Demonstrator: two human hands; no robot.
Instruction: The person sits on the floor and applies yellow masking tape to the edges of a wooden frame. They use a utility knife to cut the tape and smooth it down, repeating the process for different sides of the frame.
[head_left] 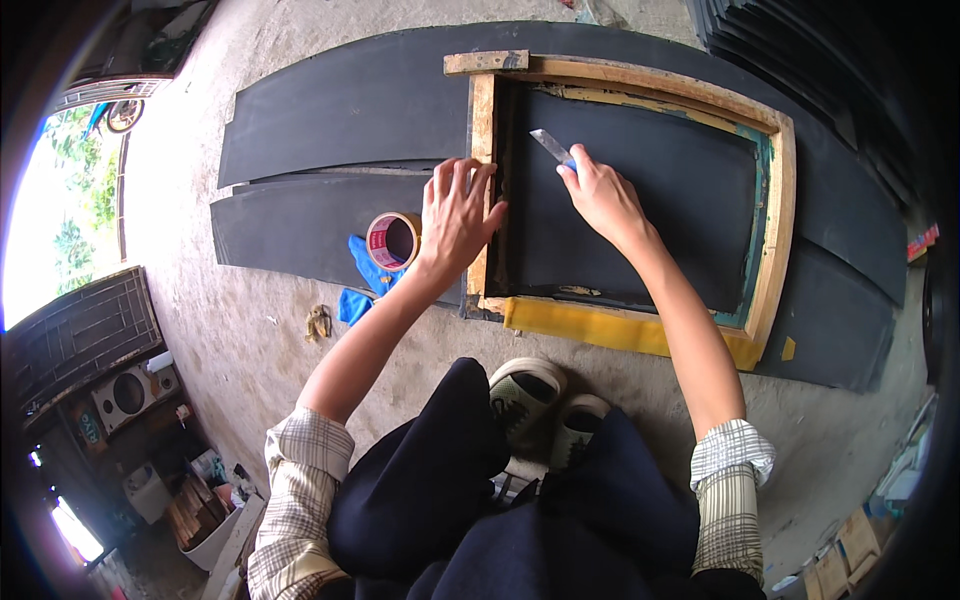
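We look down at a wooden frame [787, 195] lying flat on dark panels [345, 110] on a concrete floor [230, 300]. Its left rail [482, 115] runs lengthwise away from us. Our left hand [458, 222] is the nearer one, resting over this rail, fingers loosely spread, thumb toward the frame's opening; how hard it presses, we cannot tell. Our right hand [607, 195] is above the opening, to the right of the rail and apart from it, fingers closed around the blue handle of a knife [549, 146]. The bared blade slants up and leftward, its tip directed toward the rail's upper part, with a gap between. A yellow strip [590, 322] lies along the near edge. Left of our left hand sits a tape roll [378, 240], beside a blue cloth [378, 280].
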